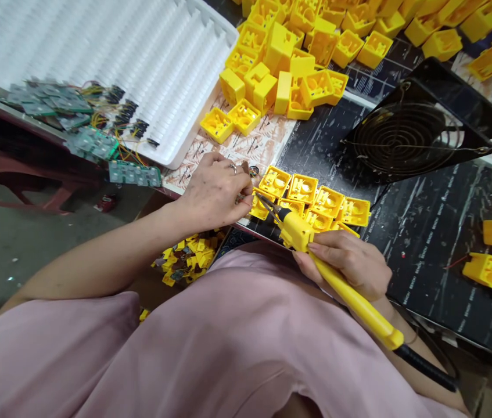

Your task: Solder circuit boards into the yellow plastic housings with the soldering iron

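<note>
My right hand (354,261) is wrapped round the yellow handle of a soldering iron (337,278), with a black cable at its back end. The iron's metal tip reaches the nearest left box in a block of small yellow plastic housings (304,188), which lie open side up with small metal parts inside. Close beside that tip, my left hand (219,188) is closed in a pinch, a ring on one finger. What its fingertips hold is hidden; a thin wire seems to show there. Just past the fingers lies a small round part (254,170).
A black fan (398,136) with a wire guard stands at the right back. Many yellow housings (280,49) are heaped behind. At left, green circuit boards with wires (93,142) lie on a white ribbed tray (193,125). More housings (489,271) sit far right.
</note>
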Demonstrator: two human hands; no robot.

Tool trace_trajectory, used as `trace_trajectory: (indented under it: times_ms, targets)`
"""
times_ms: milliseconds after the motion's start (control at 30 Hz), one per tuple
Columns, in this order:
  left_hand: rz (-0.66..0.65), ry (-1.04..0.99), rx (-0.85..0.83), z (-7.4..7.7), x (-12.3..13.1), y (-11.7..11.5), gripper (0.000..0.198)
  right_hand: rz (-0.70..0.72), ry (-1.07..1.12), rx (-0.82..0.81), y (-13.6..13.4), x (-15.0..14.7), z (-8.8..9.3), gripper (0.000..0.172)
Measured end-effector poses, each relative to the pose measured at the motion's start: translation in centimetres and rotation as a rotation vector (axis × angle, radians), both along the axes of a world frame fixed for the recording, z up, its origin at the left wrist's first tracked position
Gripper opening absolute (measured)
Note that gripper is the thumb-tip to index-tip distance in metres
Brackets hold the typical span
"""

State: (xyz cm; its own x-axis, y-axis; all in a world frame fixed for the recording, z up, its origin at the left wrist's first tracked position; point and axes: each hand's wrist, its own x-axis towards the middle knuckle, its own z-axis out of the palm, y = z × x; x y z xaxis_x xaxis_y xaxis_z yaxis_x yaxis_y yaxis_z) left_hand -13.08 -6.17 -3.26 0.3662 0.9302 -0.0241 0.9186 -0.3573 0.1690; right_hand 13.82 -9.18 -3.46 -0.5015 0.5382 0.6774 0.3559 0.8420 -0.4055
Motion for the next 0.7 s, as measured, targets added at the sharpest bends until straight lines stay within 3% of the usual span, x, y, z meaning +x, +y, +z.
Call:
trace_trajectory:
  times_ms: [267, 700]
  targets:
    - [-0.050, 0.051, 0.066, -0.6, -0.2, 0.2, 0.032, -0.036, -0.004, -0.123, -0.6, 1.6, 1.6, 0.029]
    - [-0.050, 0.026, -0.009, 0.1, 0.1, 0.4, 0.025, -0.047, 0.035, -0.131, -0.5, 1.5, 1.1, 0.027]
